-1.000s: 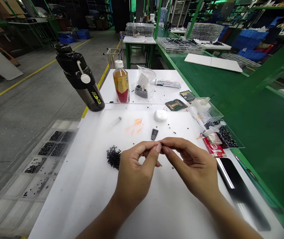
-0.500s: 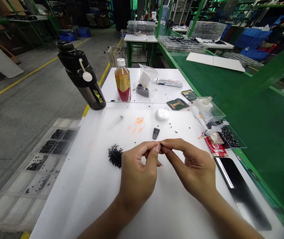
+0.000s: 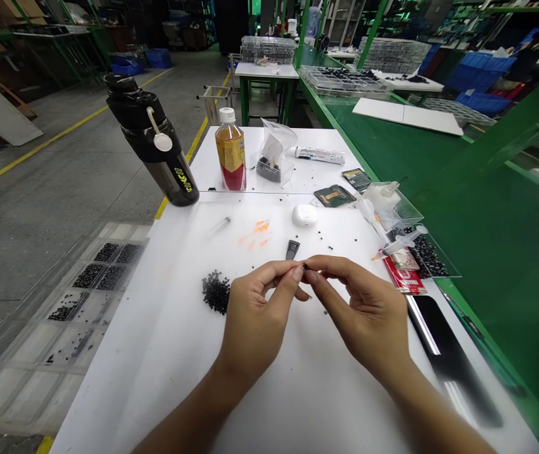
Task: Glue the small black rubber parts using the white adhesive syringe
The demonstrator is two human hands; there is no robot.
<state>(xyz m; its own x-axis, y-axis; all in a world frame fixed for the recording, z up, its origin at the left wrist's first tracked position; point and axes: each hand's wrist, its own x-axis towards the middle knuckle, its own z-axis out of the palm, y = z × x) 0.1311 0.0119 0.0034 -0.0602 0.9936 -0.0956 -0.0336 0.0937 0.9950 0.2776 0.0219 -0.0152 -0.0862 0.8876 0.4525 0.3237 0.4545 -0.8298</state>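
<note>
Both hands meet above the middle of the white table (image 3: 169,353). My left hand (image 3: 255,318) and my right hand (image 3: 368,315) pinch together at the fingertips on a tiny black part (image 3: 305,269), which is mostly hidden by the fingers. A heap of small black parts (image 3: 215,292) lies just left of my left hand. A small black clip (image 3: 292,250) lies just beyond the fingertips. Loose black bits are scattered around it.
At the back stand a black water bottle (image 3: 156,142), a tea bottle (image 3: 230,151), a plastic bag (image 3: 273,154) and a white tube (image 3: 319,154). A white earbud case (image 3: 305,215), orange bits (image 3: 260,230), clear trays (image 3: 406,233), a red packet (image 3: 404,277) and a black phone (image 3: 453,359) lie right. A parts tray (image 3: 84,290) sits left.
The hands stay pinched together with only slight finger shifts. The view has drifted a little, nothing on the table has moved.
</note>
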